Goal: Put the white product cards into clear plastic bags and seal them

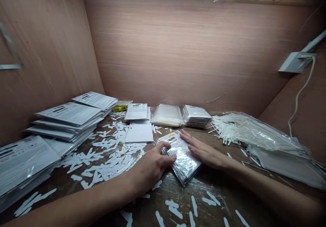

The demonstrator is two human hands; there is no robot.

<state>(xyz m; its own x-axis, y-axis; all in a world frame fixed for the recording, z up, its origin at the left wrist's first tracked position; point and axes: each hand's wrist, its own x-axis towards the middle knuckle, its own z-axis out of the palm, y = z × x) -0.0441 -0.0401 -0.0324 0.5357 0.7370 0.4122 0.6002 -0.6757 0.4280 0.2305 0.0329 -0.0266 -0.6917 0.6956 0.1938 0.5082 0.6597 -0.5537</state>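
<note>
A small stack of clear-wrapped printed card packs [182, 160] lies on the tabletop in front of me, turned at an angle. Light glares off its plastic film. My left hand [155, 164] is closed on the left edge of this stack, thumb and index finger on top, the other fingers partly hidden. Along the opposite side, my right hand [200, 149] lies stretched out with its fingers together against the far right edge. Just behind the left hand is a blank white card [139, 132].
Piles of wrapped card packs [68, 113] stand along the left wall. White cut-out paper scraps [112, 162] litter the brown table. At the back are a bundle of clear bags [166, 115] and another pack stack [196, 116]. Plastic-covered white strips [257, 128] lie right.
</note>
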